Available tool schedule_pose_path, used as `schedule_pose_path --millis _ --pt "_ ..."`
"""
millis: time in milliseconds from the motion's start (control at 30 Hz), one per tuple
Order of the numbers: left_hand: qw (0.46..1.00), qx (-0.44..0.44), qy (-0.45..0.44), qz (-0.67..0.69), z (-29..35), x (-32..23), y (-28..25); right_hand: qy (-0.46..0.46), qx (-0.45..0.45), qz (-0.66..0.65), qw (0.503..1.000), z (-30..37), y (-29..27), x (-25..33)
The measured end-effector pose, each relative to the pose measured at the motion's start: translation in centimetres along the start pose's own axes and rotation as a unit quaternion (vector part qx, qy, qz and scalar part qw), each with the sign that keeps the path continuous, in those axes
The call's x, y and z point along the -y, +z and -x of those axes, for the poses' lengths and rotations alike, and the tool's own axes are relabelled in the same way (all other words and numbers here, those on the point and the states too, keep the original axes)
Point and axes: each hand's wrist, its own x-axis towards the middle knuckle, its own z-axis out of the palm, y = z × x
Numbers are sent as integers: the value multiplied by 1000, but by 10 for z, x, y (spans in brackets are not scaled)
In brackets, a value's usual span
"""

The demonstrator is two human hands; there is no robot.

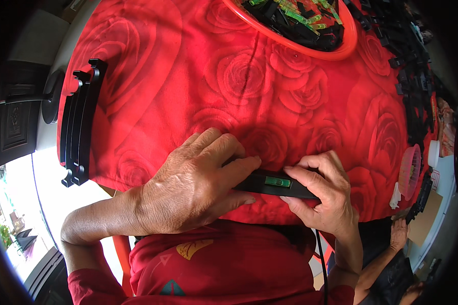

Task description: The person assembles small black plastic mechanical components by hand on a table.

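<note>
Near the front edge of the table, a black spirit level (255, 184) lies crosswise between my two hands. A green vial (278, 181) shows in its middle, in the gap between my fingers. My left hand (193, 178) is closed around the left end, thumb on the near side and fingers on the far side. My right hand (330, 193) pinches the right end between thumb and fingers. Both ends are hidden under my hands.
A red bowl (310, 50) at the back holds green vials and black pieces. Several long black level bodies (89, 122) lie at the left edge; more black parts (414, 96) pile up at right. Nearby are a pink basket (410, 173) and another person's hand (399, 234).
</note>
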Motion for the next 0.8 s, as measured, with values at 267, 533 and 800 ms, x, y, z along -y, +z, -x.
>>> schedule_pose_path --millis 267,533,800 --pt "1000 -1 -15 -7 -3 -2 -4 11 3 8 1000 0 -3 -1" --pt "1000 13 -25 4 3 2 -9 5 6 13 1000 4 -6 -4" --pt "999 11 -32 9 2 2 -8 13 -1 10 1000 4 -5 -4"
